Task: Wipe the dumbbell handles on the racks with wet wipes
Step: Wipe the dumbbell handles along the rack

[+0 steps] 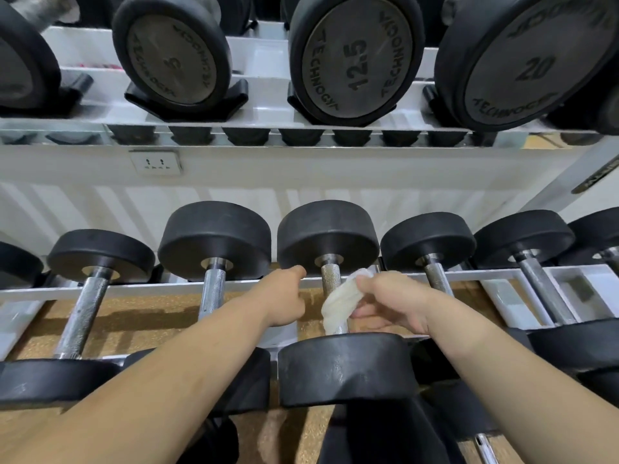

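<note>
A row of black dumbbells with knurled steel handles lies on the lower rack. The middle dumbbell's handle (331, 277) has a crumpled white wet wipe (338, 304) wrapped around its near part. My right hand (388, 301) pinches the wipe against that handle from the right. Just left of the handle, over the rack's white rail (134, 289), my left hand (284, 296) has its fingers curled under, and nothing shows in it. The handle's near end is hidden behind the dumbbell's near head (345, 366).
Neighbouring dumbbell handles lie to the left (212, 289) and right (437, 277). The upper shelf (264, 108) carries bigger dumbbells marked 12.5 (356, 58) and 20 (536, 55). A wall socket (155, 162) sits behind. Cork-coloured floor shows under the rack.
</note>
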